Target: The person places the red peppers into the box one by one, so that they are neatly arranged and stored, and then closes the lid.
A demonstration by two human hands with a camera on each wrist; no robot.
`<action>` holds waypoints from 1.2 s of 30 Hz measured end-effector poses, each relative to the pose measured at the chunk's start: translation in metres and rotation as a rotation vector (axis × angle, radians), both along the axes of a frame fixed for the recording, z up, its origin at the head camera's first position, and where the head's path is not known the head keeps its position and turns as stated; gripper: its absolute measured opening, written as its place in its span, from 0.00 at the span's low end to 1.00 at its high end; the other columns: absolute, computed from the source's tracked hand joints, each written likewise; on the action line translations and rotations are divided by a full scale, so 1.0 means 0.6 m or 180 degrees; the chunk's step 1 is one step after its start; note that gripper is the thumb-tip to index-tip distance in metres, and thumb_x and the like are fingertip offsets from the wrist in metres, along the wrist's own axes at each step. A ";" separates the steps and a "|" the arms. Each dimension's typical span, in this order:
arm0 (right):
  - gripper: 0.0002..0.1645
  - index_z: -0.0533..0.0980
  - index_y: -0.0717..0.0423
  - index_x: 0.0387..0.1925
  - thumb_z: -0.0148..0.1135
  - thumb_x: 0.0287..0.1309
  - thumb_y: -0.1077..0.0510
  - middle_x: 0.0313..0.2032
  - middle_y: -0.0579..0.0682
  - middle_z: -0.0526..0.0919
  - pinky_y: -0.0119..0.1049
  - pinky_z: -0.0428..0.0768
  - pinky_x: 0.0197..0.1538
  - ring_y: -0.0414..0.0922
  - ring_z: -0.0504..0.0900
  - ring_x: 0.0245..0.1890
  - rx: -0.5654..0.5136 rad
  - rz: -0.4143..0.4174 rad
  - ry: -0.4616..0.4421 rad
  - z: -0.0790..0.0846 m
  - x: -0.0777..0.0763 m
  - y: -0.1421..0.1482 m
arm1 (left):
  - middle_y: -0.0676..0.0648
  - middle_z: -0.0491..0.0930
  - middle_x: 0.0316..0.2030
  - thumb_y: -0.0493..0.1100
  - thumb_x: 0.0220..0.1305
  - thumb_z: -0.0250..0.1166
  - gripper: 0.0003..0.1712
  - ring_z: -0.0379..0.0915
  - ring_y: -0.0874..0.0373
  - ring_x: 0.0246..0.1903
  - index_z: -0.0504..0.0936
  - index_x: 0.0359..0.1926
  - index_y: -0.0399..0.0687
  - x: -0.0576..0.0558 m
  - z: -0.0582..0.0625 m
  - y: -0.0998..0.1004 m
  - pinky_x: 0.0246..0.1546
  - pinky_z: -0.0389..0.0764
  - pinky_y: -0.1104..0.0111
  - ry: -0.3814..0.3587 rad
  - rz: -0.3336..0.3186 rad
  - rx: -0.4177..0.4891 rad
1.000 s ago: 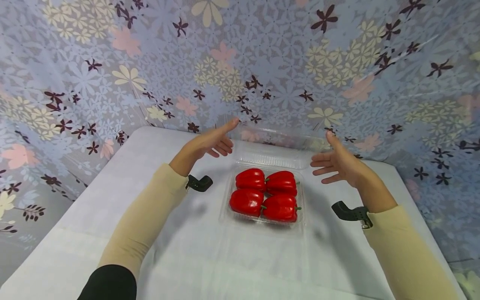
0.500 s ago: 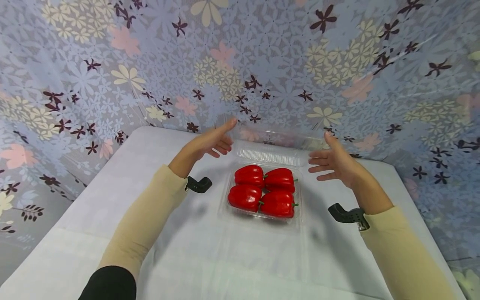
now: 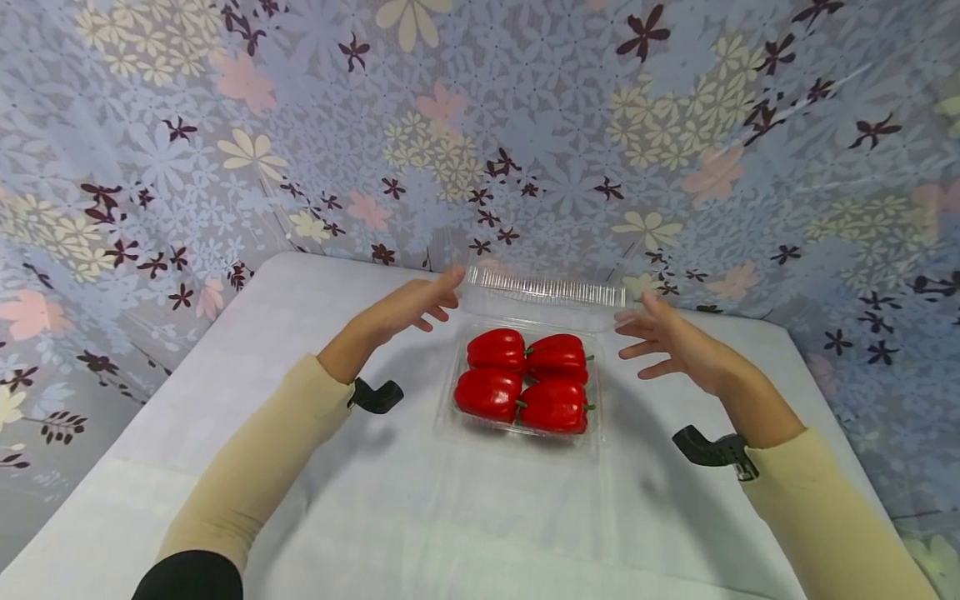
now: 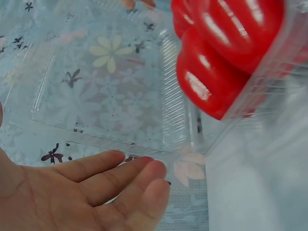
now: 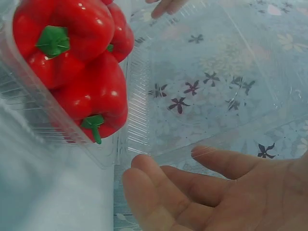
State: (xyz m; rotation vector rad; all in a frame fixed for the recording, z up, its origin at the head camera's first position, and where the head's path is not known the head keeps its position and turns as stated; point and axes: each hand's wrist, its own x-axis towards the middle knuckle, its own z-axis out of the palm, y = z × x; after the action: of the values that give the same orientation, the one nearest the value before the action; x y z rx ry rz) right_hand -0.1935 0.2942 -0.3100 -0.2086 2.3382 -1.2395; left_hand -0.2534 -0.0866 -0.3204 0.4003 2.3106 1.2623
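Observation:
A clear plastic clamshell container (image 3: 525,431) stands on the table, holding several red bell peppers (image 3: 555,407) with green stems. Its transparent lid (image 3: 546,289) tilts up from the far side, with a ribbed band across it. My left hand (image 3: 408,310) is at the lid's left side, palm inward and fingers extended. At the lid's right side is my right hand (image 3: 678,343), thumb up and fingers spread. The left wrist view shows the left fingertips (image 4: 156,168) close to the lid's edge; the right wrist view shows the right fingertips (image 5: 139,166) likewise. Contact is hard to tell.
A white cloth (image 3: 360,500) covers the table. Flower-patterned fabric (image 3: 375,133) rises behind its far edge. A black wrist camera mount (image 3: 377,397) juts from the left sleeve, and another mount (image 3: 708,447) from the right.
The lid has changed its tilt; its ribbed band now appears higher up. Both hands have shifted slightly outward and lower in view. The peppers stay in the container.

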 end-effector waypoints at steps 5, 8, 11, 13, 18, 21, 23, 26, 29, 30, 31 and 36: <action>0.53 0.46 0.60 0.78 0.21 0.68 0.25 0.76 0.69 0.51 0.60 0.78 0.60 0.70 0.64 0.69 0.0028 0.0060 0.0061 -0.003 0.007 0.003 | 0.38 0.67 0.70 0.71 0.71 0.35 0.46 0.69 0.40 0.66 0.64 0.72 0.41 0.011 -0.003 0.001 0.64 0.76 0.52 0.0059 -0.0037 -0.0032; 0.52 0.47 0.59 0.78 0.23 0.69 0.26 0.76 0.69 0.51 0.59 0.77 0.61 0.69 0.65 0.69 0.0052 0.0067 0.0060 -0.005 0.010 0.003 | 0.38 0.66 0.71 0.68 0.73 0.36 0.43 0.68 0.40 0.66 0.64 0.72 0.42 0.016 -0.003 0.000 0.64 0.75 0.51 0.0055 -0.0062 -0.0011; 0.51 0.47 0.60 0.77 0.25 0.70 0.28 0.76 0.68 0.51 0.59 0.77 0.62 0.69 0.66 0.69 0.0061 0.0054 0.0058 -0.007 0.013 0.003 | 0.38 0.66 0.71 0.67 0.73 0.38 0.42 0.67 0.41 0.67 0.63 0.73 0.43 0.019 -0.005 -0.001 0.65 0.74 0.51 0.0040 -0.0086 0.0000; 0.49 0.47 0.61 0.77 0.26 0.72 0.30 0.76 0.68 0.51 0.58 0.77 0.62 0.68 0.66 0.69 0.0040 0.0055 0.0055 -0.010 0.015 0.003 | 0.39 0.66 0.71 0.67 0.73 0.39 0.41 0.67 0.42 0.67 0.64 0.73 0.43 0.020 -0.009 -0.003 0.65 0.74 0.51 0.0033 -0.0096 0.0010; 0.46 0.47 0.63 0.77 0.31 0.74 0.35 0.76 0.68 0.51 0.59 0.76 0.63 0.68 0.65 0.69 -0.0021 0.0090 0.0098 -0.019 0.024 0.003 | 0.42 0.67 0.71 0.65 0.74 0.43 0.38 0.66 0.43 0.68 0.64 0.73 0.46 0.027 -0.022 -0.009 0.64 0.75 0.52 0.0110 -0.0136 -0.0007; 0.44 0.49 0.64 0.77 0.34 0.75 0.37 0.76 0.68 0.51 0.58 0.78 0.62 0.68 0.64 0.70 -0.0059 0.0090 0.0189 -0.027 0.034 0.003 | 0.42 0.67 0.71 0.64 0.73 0.44 0.39 0.66 0.43 0.68 0.61 0.75 0.46 0.037 -0.029 -0.013 0.65 0.75 0.51 0.0194 -0.0215 -0.0031; 0.42 0.49 0.65 0.76 0.34 0.75 0.39 0.76 0.68 0.51 0.57 0.79 0.61 0.69 0.64 0.69 -0.0090 0.0119 0.0291 -0.033 0.039 0.004 | 0.41 0.67 0.71 0.65 0.72 0.46 0.40 0.67 0.42 0.67 0.60 0.75 0.47 0.043 -0.033 -0.016 0.65 0.74 0.48 0.0237 -0.0263 -0.0055; 0.40 0.49 0.65 0.76 0.37 0.76 0.43 0.76 0.68 0.51 0.49 0.81 0.59 0.68 0.64 0.69 -0.0135 0.0175 0.0438 -0.045 0.047 0.006 | 0.40 0.65 0.72 0.68 0.70 0.49 0.44 0.70 0.38 0.65 0.58 0.76 0.47 0.049 -0.044 -0.020 0.65 0.73 0.44 0.0291 -0.0312 -0.0093; 0.39 0.49 0.65 0.76 0.39 0.75 0.46 0.76 0.68 0.50 0.37 0.81 0.58 0.68 0.62 0.70 -0.0199 0.0194 0.0542 -0.060 0.057 0.009 | 0.39 0.69 0.69 0.75 0.63 0.52 0.51 0.72 0.38 0.63 0.57 0.77 0.50 0.054 -0.058 -0.024 0.64 0.74 0.43 0.0377 -0.0347 -0.0134; 0.39 0.49 0.65 0.76 0.41 0.75 0.47 0.76 0.68 0.51 0.35 0.81 0.58 0.67 0.62 0.70 -0.0221 0.0180 0.0559 -0.064 0.060 0.009 | 0.38 0.71 0.67 0.77 0.60 0.53 0.54 0.71 0.39 0.64 0.57 0.77 0.51 0.056 -0.063 -0.025 0.63 0.74 0.43 0.0419 -0.0358 -0.0143; 0.39 0.48 0.65 0.76 0.42 0.75 0.48 0.76 0.68 0.52 0.37 0.81 0.58 0.67 0.62 0.70 -0.0234 0.0175 0.0577 -0.069 0.064 0.009 | 0.38 0.73 0.66 0.80 0.57 0.54 0.56 0.70 0.40 0.65 0.57 0.77 0.52 0.059 -0.065 -0.027 0.63 0.74 0.43 0.0463 -0.0360 -0.0149; 0.42 0.48 0.58 0.78 0.51 0.70 0.50 0.73 0.69 0.58 0.67 0.71 0.64 0.68 0.63 0.70 -0.0081 0.0087 0.0674 -0.088 0.082 0.000 | 0.39 0.78 0.61 0.84 0.49 0.56 0.61 0.68 0.42 0.66 0.59 0.76 0.56 0.068 -0.089 -0.034 0.59 0.78 0.46 0.0615 -0.0343 -0.0091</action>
State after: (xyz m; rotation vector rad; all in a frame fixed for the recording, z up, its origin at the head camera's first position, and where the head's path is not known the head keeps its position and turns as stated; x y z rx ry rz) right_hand -0.1443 0.2945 -0.3626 -0.3967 2.4891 -1.2899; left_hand -0.2124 -0.1072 -0.3736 0.6536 2.4267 1.1829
